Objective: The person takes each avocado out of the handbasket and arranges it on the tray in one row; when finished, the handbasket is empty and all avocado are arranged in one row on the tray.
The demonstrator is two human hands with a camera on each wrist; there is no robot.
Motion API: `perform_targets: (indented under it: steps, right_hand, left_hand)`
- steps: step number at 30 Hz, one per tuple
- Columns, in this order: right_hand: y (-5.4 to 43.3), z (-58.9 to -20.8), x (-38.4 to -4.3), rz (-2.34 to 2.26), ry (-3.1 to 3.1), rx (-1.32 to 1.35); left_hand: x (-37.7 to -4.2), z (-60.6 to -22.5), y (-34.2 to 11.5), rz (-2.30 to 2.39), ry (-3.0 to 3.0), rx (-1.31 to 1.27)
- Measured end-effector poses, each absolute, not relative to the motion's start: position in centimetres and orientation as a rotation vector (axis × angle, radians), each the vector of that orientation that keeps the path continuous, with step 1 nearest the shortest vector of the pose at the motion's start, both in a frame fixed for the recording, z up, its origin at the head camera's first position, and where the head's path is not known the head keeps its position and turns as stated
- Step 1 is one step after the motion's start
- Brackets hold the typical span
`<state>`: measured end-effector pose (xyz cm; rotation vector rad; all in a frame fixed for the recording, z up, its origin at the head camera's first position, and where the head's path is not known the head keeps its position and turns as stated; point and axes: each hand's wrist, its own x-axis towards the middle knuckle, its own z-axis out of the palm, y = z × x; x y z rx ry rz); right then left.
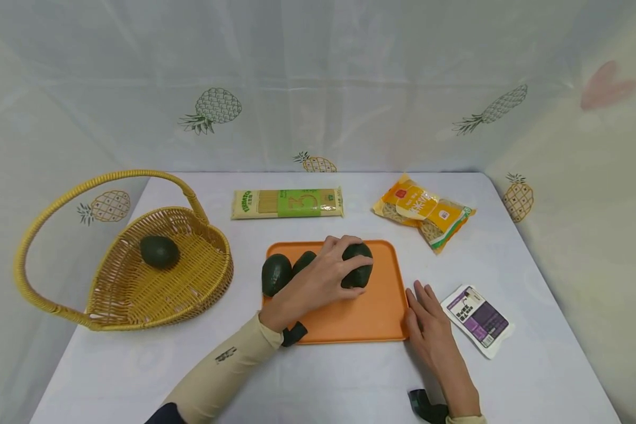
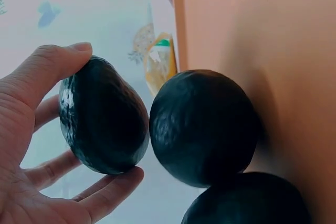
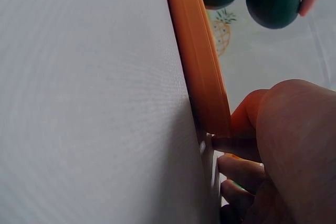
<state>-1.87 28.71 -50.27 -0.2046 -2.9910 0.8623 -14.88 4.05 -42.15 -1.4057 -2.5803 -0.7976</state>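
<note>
My left hand (image 1: 325, 277) grips a dark green avocado (image 1: 357, 266) over the orange tray (image 1: 350, 327); in the left wrist view the held avocado (image 2: 105, 119) sits between thumb and fingers. Two more avocados, one at the tray's left edge (image 1: 277, 274) and one partly hidden behind the left hand (image 1: 303, 261), lie in the tray. At the tray's lower right corner my right hand (image 1: 431, 327) rests on the table, its thumb side touching the rim (image 3: 202, 61). Another avocado (image 1: 159, 252) lies in a yellow wicker basket (image 1: 191, 303) on the left.
Behind the tray lies a pack of noodles (image 1: 288, 203). Orange-yellow food bags (image 1: 424, 209) are at the back right. A white and purple packet (image 1: 478, 320) lies just right of the right hand. The basket's tall handle (image 1: 37, 229) leans out to the left.
</note>
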Motion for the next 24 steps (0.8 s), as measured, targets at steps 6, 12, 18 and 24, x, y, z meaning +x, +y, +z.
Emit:
perform_targets:
  steps: [6, 12, 18, 24]
  right_hand:
    - [28.8, -50.3, -1.7, 0.873, -2.964, -0.181]
    - [28.7, -50.5, -1.7, 0.879, -2.939, -0.159]
    - [28.8, -50.4, -1.7, 0.871, -2.965, -0.167]
    - [28.8, -50.4, -1.7, 0.867, -2.951, -0.155]
  left_hand:
    - [-14.9, -42.1, 5.2, -0.729, -2.592, -1.443]
    - [-14.9, -42.6, 5.9, -0.692, -2.662, -1.505]
    - [-15.2, -43.1, 6.8, -0.655, -2.695, -1.531]
    - [-15.7, -43.9, 8.0, -0.499, -2.722, -1.511]
